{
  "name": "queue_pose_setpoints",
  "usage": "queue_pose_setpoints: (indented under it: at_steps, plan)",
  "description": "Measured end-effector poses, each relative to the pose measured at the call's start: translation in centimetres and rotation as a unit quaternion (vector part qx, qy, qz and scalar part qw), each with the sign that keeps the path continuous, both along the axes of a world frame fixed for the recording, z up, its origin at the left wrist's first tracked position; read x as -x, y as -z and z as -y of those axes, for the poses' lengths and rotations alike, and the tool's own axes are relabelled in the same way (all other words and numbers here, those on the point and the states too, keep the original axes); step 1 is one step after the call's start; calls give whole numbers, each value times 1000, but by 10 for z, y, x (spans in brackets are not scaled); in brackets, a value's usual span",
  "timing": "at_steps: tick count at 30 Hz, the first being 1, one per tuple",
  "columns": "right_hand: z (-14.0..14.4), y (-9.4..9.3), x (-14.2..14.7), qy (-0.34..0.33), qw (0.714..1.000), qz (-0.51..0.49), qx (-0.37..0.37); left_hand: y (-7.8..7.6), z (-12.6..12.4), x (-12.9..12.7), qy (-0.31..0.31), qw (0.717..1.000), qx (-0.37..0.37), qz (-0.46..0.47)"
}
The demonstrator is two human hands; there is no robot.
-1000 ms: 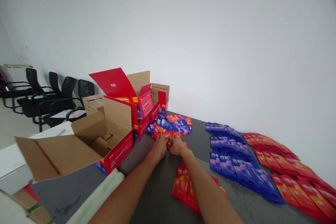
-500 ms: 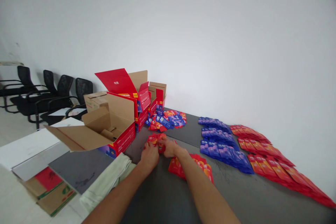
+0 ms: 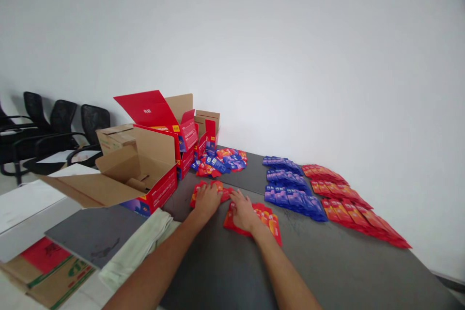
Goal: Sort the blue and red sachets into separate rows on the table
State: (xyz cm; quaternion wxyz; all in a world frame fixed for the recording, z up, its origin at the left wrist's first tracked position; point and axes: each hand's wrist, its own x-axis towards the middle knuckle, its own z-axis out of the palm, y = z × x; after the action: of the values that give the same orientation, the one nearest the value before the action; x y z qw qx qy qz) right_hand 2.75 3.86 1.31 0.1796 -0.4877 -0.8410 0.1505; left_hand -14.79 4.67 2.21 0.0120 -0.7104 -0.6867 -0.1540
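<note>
My left hand (image 3: 208, 200) rests palm down on a small spread of red sachets (image 3: 197, 188) in front of the open box, its fingers apart. Just to the right, my right hand (image 3: 244, 210) lies over the left end of a fanned row of red and orange sachets (image 3: 267, 215), fingers stretched out. The hands partly cover both groups of sachets. Farther back is a loose heap of mixed red and blue sachets (image 3: 218, 164).
Fanned rows of blue sachets (image 3: 294, 199) and red sachets (image 3: 348, 215) lie on the dark table (image 3: 305, 256) to the right. An open red box (image 3: 163, 191) stands left, with stacked boxes (image 3: 187, 135) behind. A folded pale cloth (image 3: 140, 247) lies at the left edge.
My hands have come apart from the red sachets they were both handling. These now lie spread under my left hand, while my right hand has moved to the nearer row. The view has shifted right.
</note>
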Motion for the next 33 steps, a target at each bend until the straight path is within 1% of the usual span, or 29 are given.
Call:
queue_pose_setpoints:
  at_steps: [3,5,8,11,14,16,18,20,21,24,26,28,30,31,32,33]
  plan:
    - [11,3,-3,34,999,-13,-12,9,-3,-12,-34,999,-2,-11]
    - [17,5,-5,49,998,-27,-20,14,-4,-16,-45,999,0,-13]
    - [25,8,-13,63,996,-57,-42,16,-6,-17,-51,999,5,1]
    - [28,14,-21,81,991,-81,-69,12,-9,-16,-49,998,21,38]
    - [28,19,-27,98,987,-92,-87,4,-12,-18,-48,996,24,73]
    - [26,20,-30,108,984,-100,-99,-2,-15,-22,-42,995,4,89]
    - [25,19,-32,127,979,-114,-113,-7,-17,-26,-20,992,-29,120]
    - [25,17,-35,158,969,-139,-126,-10,-17,-32,23,981,-57,185]
    - [25,16,-37,177,963,-154,-130,-10,-16,-35,47,970,-67,229]
    - [29,10,-42,224,946,-196,-130,-4,-13,-44,116,924,-68,358]
    - [33,5,-44,227,945,-201,-125,2,-11,-50,152,896,-53,413]
    - [36,1,-45,202,955,-185,-111,8,-11,-55,183,879,-35,439]
    - [39,-3,-45,168,968,-159,-93,12,-12,-59,191,874,-28,446]
    - [40,-4,-44,159,973,-146,-86,13,-13,-60,177,874,-34,450]
    - [41,-6,-44,157,975,-135,-84,14,-14,-61,149,875,-45,458]
    - [42,-7,-44,164,974,-129,-88,14,-14,-62,109,875,-60,467]
